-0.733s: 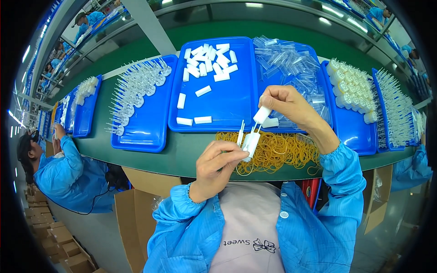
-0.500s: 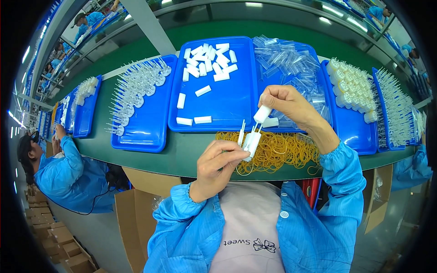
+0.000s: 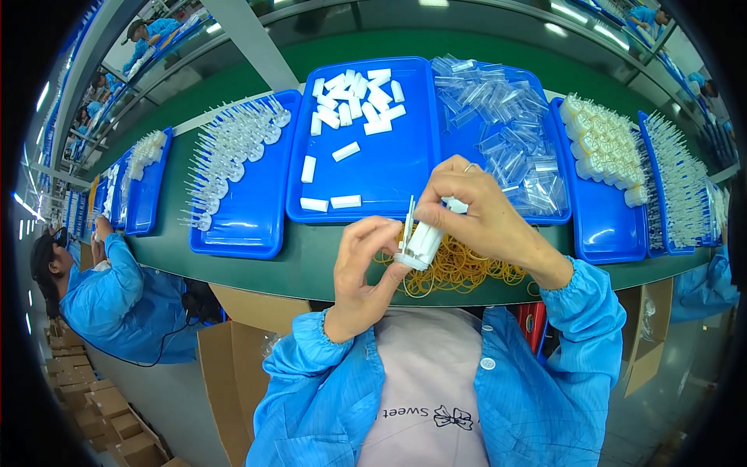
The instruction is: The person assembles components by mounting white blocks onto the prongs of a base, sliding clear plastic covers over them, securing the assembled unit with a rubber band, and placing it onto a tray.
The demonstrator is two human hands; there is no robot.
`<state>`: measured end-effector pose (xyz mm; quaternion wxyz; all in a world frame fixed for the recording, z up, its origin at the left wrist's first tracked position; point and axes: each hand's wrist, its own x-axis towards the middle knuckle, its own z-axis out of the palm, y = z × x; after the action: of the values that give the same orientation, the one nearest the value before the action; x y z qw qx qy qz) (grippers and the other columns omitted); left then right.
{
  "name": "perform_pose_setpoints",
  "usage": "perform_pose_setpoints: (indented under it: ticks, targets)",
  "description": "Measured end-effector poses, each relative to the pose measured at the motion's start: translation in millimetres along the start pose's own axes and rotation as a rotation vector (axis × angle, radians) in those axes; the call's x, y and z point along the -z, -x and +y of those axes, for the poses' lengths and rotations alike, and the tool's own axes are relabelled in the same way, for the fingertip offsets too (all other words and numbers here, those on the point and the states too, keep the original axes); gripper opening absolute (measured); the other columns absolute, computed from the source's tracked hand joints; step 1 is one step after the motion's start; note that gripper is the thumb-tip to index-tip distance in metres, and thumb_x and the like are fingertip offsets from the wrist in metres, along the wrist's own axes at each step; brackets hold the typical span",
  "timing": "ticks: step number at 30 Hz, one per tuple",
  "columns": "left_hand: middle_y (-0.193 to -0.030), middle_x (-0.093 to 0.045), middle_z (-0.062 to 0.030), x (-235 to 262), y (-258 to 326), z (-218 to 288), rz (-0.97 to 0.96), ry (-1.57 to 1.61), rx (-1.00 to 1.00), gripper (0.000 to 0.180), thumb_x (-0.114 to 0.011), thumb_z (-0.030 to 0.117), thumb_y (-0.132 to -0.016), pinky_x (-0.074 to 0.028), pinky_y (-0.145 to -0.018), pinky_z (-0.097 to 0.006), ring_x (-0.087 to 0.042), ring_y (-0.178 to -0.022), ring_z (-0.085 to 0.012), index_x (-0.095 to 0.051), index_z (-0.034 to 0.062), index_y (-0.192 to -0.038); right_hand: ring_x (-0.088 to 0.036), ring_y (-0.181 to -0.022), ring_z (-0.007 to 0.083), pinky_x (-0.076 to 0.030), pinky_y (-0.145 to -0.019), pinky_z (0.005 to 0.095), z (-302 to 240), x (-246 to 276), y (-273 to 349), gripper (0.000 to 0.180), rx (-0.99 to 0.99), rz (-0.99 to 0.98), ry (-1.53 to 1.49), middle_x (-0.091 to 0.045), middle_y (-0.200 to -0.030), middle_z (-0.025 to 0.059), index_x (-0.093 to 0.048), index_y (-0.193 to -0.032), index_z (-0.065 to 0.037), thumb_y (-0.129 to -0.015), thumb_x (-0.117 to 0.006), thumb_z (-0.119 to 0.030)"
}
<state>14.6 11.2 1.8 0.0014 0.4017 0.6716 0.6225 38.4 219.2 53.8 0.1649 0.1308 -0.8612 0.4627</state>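
Note:
In front of my chest, my left hand (image 3: pixel 367 261) pinches the round white base of an upright-pronged plastic part (image 3: pixel 412 261) between thumb and fingers. Thin white prongs stand up from that base, and a white rectangular block (image 3: pixel 424 241) sits over some of them. My right hand (image 3: pixel 475 206) is closed around the top of this assembly, thumb and forefinger against the block's upper end. Another white piece (image 3: pixel 455 205) shows between the right fingers; its full shape is hidden.
Yellow rubber bands (image 3: pixel 467 261) lie in a heap beneath my hands. Behind stand a blue tray (image 3: pixel 373 171) of white blocks and one of clear plastic sleeves (image 3: pixel 498 117). Pronged white parts (image 3: pixel 226 163) fill a left tray; yellowish-white pieces (image 3: pixel 603 148) sit right. A co-worker (image 3: pixel 117 288) is at far left.
My right hand has come down and left, bringing its white block from above the prongs to the assembly. My left fingers have shifted down to the round base.

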Motion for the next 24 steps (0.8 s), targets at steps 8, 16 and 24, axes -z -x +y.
perform_pose_setpoints:
  ticks: [8, 16, 24]
  targets:
    - [-0.115, -0.053, -0.0154, -10, -3, 6, 0.234, 0.143, 0.034, 0.043, -0.069, 0.003, -0.082, -0.052, -0.079, -0.030, -0.062, -0.090, -0.0188, -0.054, -0.0001, -0.123, -0.052, -0.082, 0.0157, -0.040, -0.072, 0.0313, -14, -6, 8, 0.018, -0.314, -0.069, -0.223, -0.062, -0.080, 0.0036, -0.065, -0.079, -0.006, -0.086, -0.066, -0.022]
    - [-0.102, -0.062, -0.0088, 5, -1, -5, 0.099, 0.400, 0.351, 0.019, -0.063, 0.002, -0.088, -0.052, -0.083, -0.028, -0.064, -0.093, -0.0166, -0.058, -0.0041, -0.105, -0.056, -0.082, 0.0243, -0.043, -0.073, 0.0358, 27, 31, -6, 0.013, -0.074, -0.055, 0.387, -0.060, -0.083, 0.0073, -0.065, -0.090, -0.007, -0.081, -0.065, -0.016]
    - [-0.106, -0.056, -0.0086, 7, -1, -11, 0.137, 0.317, 0.325, 0.020, -0.064, 0.003, -0.088, -0.050, -0.082, -0.027, -0.060, -0.095, -0.0152, -0.062, -0.0042, -0.106, -0.057, -0.086, 0.0284, -0.046, -0.076, 0.0404, 44, 20, 20, 0.021, -0.130, -0.349, 0.690, -0.063, -0.085, 0.0081, -0.065, -0.086, -0.008, -0.072, -0.074, -0.022]
